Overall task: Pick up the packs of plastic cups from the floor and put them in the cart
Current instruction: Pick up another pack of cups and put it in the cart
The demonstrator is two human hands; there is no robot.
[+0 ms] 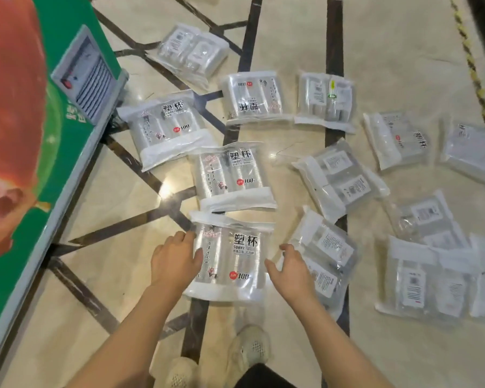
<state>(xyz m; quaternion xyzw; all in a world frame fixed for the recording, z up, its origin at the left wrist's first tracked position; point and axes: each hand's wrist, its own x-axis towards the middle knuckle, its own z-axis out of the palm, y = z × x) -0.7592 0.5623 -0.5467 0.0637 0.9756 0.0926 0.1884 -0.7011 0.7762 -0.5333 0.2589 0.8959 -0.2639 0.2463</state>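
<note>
Shoes (221,359): pale trainers planted on the marble floor (109,191), right at the bottom edge; person is bent over the spread
Left hand (174,261): fingers and thumb against the left side of the nearest pack (230,261); touching it, not yet lifting
Right hand (291,270): spread wide, hovering at the pack's right edge; whether it touches yet I can't tell
Hands together: well apart, one on each flank of that pack, holding nothing so far
Other packs: a dozen or so scattered across the floor, one (233,175) just beyond the nearest, more out to the right (339,180)
Cart: not in sight; green display stand (76,141) on the left
Progress: looks like early days; nearly everything left to gather
</note>
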